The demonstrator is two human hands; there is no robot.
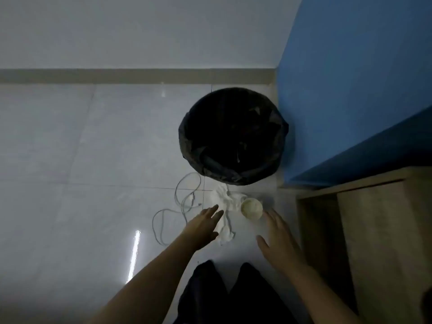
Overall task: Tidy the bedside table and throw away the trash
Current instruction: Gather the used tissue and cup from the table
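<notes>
I am at the pick-up step: the trash lies on the tiled floor, not yet in the bin. My left hand is spread, fingers extended, empty, reaching over the crumpled white tissue, which lies just beside the bin's near rim. My right hand is also spread and empty, near the small pale cup that sits beside the tissue. A white cable loops on the floor to the left of the tissue. Next, I judge, each hand must close on its item, then lift both over the bin's black-lined mouth.
</notes>
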